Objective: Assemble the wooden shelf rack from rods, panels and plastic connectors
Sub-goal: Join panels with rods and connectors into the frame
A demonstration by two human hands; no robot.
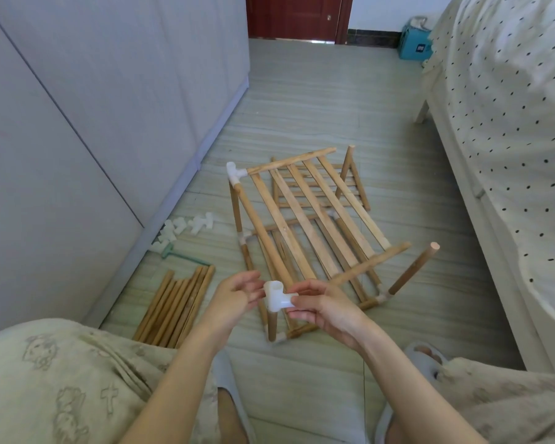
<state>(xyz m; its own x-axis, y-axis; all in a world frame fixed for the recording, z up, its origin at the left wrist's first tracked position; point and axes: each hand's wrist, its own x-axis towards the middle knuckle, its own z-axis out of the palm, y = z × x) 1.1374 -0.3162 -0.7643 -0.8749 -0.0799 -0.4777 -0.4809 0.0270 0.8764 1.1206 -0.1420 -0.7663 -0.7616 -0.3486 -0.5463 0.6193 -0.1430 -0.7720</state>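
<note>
From the head view I see both hands raised over the floor (302,91), meeting at a white plastic connector (277,298). My right hand (324,307) pinches one arm of the connector between thumb and fingertips. My left hand (234,294) has its fingers loosely spread and touching the connector's other side; I cannot tell whether it truly grips.

Just behind the hands stands the partly built rack (305,232), tilted, its upper slatted panel (314,203) sloping down toward me. A white connector (234,173) caps its far left corner. A bare upright rod (414,272) leans out at the rack's right.

To the left lies a bundle of loose rods (177,307), with a heap of spare connectors (186,227) beyond it near the grey cabinet (93,91). A bed (510,123) with a dotted cover fills the right side.
</note>
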